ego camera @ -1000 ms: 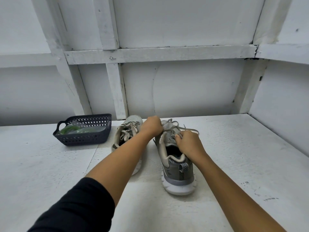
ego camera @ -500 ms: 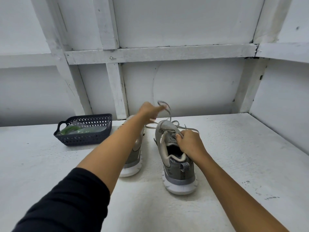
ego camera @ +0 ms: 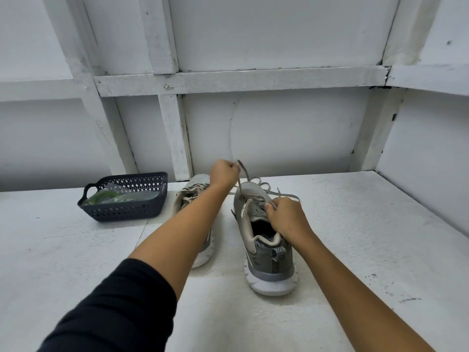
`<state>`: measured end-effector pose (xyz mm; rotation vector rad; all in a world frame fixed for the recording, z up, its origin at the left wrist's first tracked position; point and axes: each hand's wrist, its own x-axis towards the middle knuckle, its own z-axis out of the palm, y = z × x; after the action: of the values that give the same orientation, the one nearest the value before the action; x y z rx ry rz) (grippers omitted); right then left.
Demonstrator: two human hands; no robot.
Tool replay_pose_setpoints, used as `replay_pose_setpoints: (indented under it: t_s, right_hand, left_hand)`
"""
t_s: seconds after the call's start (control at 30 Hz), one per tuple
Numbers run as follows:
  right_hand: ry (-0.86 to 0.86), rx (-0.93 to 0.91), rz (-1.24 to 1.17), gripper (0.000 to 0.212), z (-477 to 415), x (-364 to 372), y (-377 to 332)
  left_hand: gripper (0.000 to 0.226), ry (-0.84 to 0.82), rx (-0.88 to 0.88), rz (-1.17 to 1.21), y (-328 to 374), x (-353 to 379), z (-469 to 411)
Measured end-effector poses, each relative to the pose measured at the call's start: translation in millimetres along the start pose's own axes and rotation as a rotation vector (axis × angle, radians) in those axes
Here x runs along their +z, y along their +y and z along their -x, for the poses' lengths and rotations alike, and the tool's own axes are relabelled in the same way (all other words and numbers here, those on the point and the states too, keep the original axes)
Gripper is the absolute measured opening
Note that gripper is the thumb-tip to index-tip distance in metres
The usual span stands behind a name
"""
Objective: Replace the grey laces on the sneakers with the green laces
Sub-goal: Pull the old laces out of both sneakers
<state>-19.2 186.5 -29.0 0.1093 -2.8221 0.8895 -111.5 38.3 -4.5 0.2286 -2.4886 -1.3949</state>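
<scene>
Two grey sneakers stand side by side on the white table, toes pointing away from me. My left hand (ego camera: pixel 224 171) is raised above the toe of the right sneaker (ego camera: pixel 266 250) and pinches a strand of its grey lace (ego camera: pixel 242 174), pulled up taut. My right hand (ego camera: pixel 285 215) grips the lace at the tongue of that same sneaker. My left forearm covers much of the left sneaker (ego camera: pixel 193 193), whose grey lace is still tied. Green laces (ego camera: pixel 105 196) in clear wrapping lie inside a dark basket.
The dark blue plastic basket (ego camera: pixel 127 208) sits on the white table (ego camera: pixel 76 262) to the left of the sneakers. White panelled walls close the table at the back and on the right side.
My left hand pulled the lace of the right sneaker up and away from the shoe, undoing the bow. My right hand stayed at the tongue.
</scene>
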Motion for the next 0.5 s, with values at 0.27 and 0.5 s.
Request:
replay_pose_setpoints:
  t_s: [0.27, 0.5]
  right_hand:
    - [0.002, 0.000, 0.005, 0.032, -1, 1, 0]
    - [0.007, 0.007, -0.003, 0.032, -1, 2, 1]
  left_hand:
    - [0.036, -0.048, 0.001, 0.495, 41, -24, 0]
    - [0.052, -0.350, 0.012, -0.411, 3, -8, 20]
